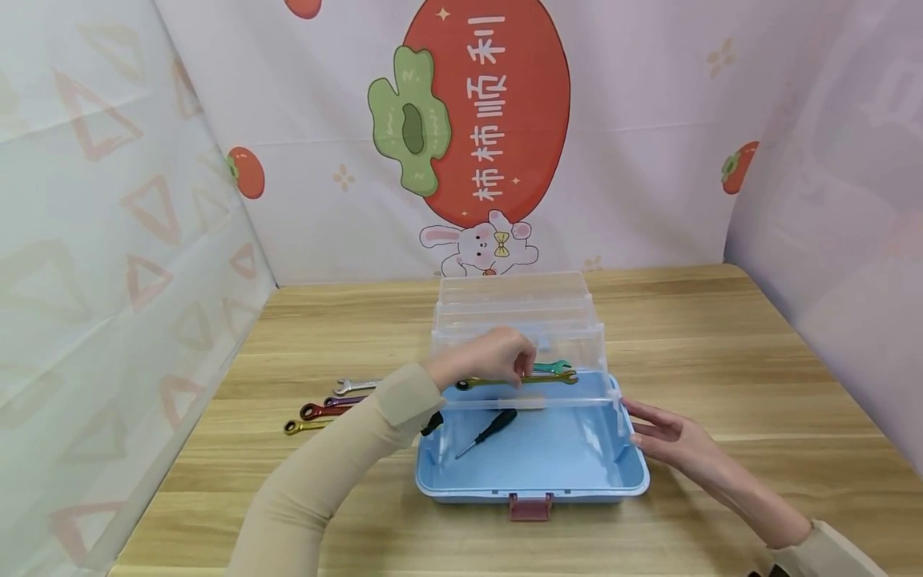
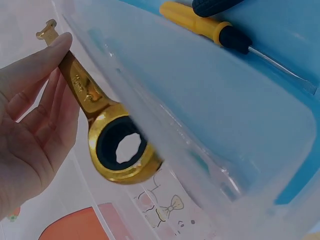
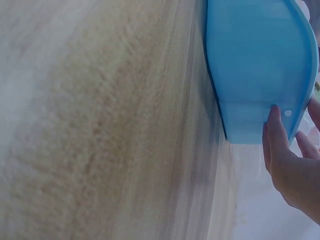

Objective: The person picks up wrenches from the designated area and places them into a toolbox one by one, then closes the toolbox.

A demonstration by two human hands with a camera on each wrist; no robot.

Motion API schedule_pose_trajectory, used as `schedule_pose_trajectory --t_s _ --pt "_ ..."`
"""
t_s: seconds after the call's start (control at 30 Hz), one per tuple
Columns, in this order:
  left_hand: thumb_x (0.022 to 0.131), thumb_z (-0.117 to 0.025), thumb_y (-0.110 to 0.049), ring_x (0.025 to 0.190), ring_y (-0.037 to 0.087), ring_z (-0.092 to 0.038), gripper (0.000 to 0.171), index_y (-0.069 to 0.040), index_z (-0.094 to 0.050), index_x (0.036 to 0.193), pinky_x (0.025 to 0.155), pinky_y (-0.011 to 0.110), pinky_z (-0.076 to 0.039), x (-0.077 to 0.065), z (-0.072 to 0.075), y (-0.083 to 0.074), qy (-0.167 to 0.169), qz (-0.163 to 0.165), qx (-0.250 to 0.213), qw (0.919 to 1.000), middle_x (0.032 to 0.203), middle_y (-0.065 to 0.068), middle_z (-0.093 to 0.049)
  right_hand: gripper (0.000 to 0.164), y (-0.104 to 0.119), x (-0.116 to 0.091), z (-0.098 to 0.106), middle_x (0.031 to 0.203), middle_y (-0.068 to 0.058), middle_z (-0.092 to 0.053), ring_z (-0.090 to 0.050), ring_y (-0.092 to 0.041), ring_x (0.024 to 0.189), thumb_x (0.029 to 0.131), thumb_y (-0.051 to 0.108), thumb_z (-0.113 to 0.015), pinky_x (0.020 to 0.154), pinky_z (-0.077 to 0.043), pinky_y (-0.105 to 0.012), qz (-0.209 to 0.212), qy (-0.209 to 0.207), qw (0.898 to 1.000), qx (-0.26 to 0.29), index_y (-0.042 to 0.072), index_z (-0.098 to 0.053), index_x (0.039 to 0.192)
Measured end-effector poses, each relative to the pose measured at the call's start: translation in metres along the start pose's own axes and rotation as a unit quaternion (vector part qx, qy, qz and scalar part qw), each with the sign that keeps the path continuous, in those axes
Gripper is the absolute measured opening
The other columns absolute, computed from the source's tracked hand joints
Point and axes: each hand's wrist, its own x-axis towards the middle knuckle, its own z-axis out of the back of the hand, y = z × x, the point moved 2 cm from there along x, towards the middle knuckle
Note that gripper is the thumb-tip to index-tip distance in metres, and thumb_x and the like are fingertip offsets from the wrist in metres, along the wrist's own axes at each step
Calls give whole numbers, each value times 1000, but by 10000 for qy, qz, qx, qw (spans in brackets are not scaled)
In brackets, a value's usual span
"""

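My left hand (image 1: 490,357) pinches a gold ratcheting wrench (image 2: 82,90) between thumb and fingers, its ring end hanging lower in the left wrist view. It holds this wrench over a light blue toolbox (image 1: 562,457), by the raised clear plastic trays (image 1: 515,312). A green wrench (image 1: 551,367) shows just behind it. On the toolbox floor lies a screwdriver with a black handle (image 1: 497,423); the left wrist view also shows a yellow-handled screwdriver (image 2: 200,25). With fingers mostly straight, my right hand (image 1: 681,441) touches the toolbox's right side wall, fingertips near the rim.
Left of the toolbox, partly behind my left sleeve, lie silver (image 1: 353,386), purple (image 1: 333,401), red (image 1: 312,412) and gold (image 1: 294,427) wrenches on the wooden table (image 1: 721,320). A dark pink latch (image 1: 530,508) hangs at the toolbox front. Printed cloth walls (image 1: 634,160) surround the table.
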Motion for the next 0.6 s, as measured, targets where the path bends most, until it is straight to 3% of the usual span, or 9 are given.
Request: schedule_pose_trajectory --t_s 0.6 --pt "70 -73 -6 63 4 -52 9 -8 -66 75 57 12 -41 17 -20 4 53 -94 -17 9999 68 -3 -60 63 0 0 1 140 -21 -24 -49 4 104 86 20 -57 84 -45 -27 -40 145 9998 116 0 -26 137"
